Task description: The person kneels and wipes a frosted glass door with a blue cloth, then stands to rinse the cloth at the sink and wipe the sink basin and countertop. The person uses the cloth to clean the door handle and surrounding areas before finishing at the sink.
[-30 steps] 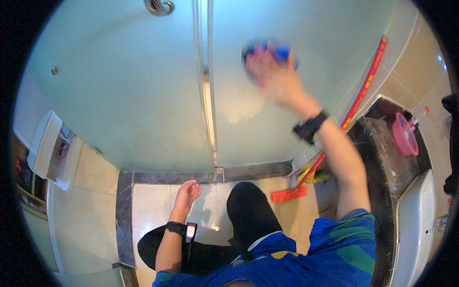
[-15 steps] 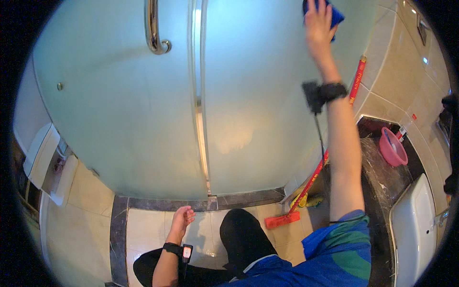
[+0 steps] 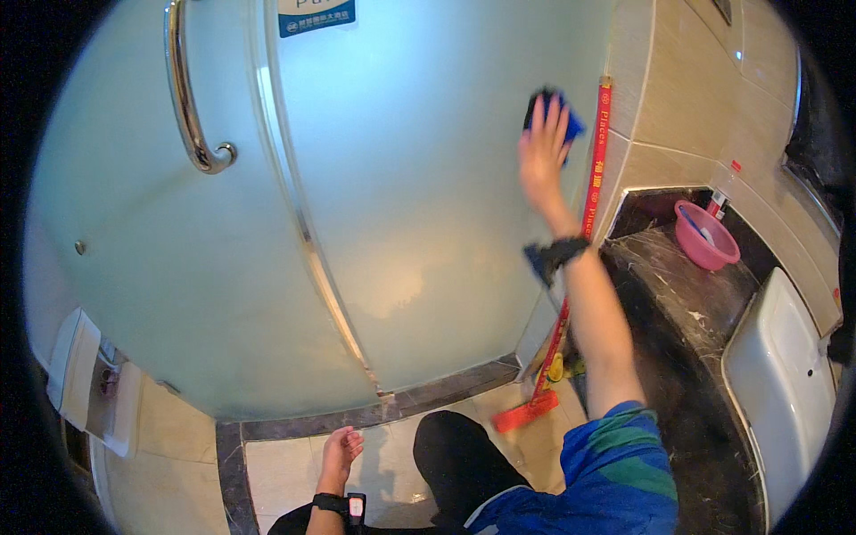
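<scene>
My right hand [image 3: 542,167] reaches far up to the right, its fingers stretched over a dark-and-blue cloth [image 3: 574,127]. It holds the cloth flat against the frosted glass panel [image 3: 428,205], near the panel's right edge. Low down, my left hand [image 3: 339,453] hangs above the tiled floor beside my bent knee, with nothing in it and its fingers loosely bent. Both wrists wear black straps, and a small device sits on the left one. Beside my right forearm leans a red-handled floor brush [image 3: 526,413]; the arm covers part of its pole.
A curved metal handle [image 3: 183,98] stands out from the left glass panel. A dark stone sill [image 3: 446,385] runs under the glass. To the right are a pink basin [image 3: 704,254] on a dark stone counter [image 3: 660,267] and a white washbasin [image 3: 776,366]. A toilet [image 3: 76,366] stands left.
In the view, my right hand and the cloth now appear lower and further left, still at the glass. The view itself has shifted, showing a sign on the panel. My left hand stays low.
</scene>
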`<state>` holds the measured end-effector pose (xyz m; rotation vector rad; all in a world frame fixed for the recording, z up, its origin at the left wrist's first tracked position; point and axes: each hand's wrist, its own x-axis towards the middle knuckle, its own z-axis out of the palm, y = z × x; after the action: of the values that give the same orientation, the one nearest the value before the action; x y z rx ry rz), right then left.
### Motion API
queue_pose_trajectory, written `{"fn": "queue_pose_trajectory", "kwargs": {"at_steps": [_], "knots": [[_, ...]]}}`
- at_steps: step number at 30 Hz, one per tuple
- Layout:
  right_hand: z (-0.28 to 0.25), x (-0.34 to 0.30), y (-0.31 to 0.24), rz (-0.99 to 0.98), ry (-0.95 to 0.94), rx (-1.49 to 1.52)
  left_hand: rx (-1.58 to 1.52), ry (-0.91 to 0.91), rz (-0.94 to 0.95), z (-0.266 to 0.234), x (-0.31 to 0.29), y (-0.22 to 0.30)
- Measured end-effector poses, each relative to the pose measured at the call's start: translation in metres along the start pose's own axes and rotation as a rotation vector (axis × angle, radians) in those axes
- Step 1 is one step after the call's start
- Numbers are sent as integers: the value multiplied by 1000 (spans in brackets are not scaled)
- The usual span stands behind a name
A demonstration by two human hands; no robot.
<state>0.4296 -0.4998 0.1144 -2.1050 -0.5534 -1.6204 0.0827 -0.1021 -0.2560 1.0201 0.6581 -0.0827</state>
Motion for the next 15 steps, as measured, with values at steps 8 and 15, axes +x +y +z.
{"fn": "queue_pose_trajectory", "kwargs": {"at_steps": [8, 15], "knots": [[-37, 167, 30, -162, 199, 78, -20, 30, -55, 0, 5, -3], [-16, 75, 22, -43, 203, 167, -5, -54, 28, -5, 11, -13]]}}
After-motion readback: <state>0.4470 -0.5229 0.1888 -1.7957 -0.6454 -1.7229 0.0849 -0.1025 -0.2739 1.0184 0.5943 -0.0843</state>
